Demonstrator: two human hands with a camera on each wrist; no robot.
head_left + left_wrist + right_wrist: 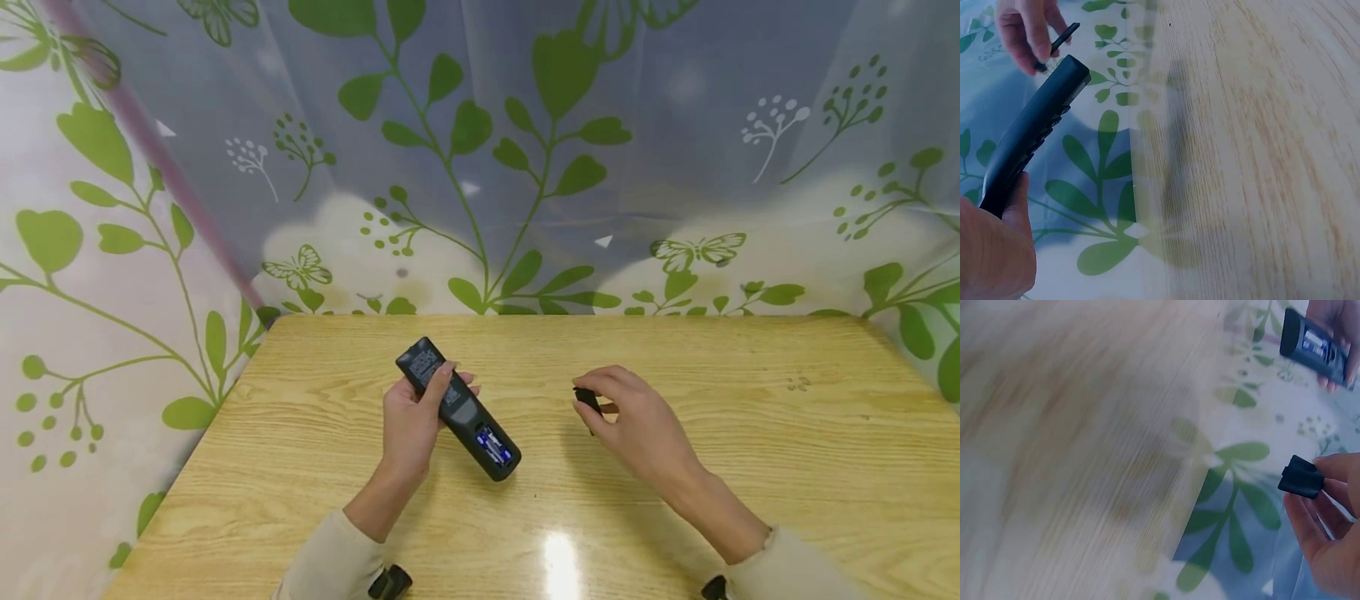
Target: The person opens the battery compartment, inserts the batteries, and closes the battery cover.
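My left hand grips a black remote control, its back turned up and its thumb lying across the labelled part. At the remote's near end the battery compartment is uncovered, showing blue-and-silver batteries. In the left wrist view the remote appears edge-on, with buttons along its underside. To the right, my right hand pinches a small black battery cover between thumb and fingers. The right wrist view shows this cover close up, apart from the remote.
Both hands are above a light wood-grain table. Behind it and at the left hangs a curtain printed with green leaves and butterflies. Black straps show at the sleeves.
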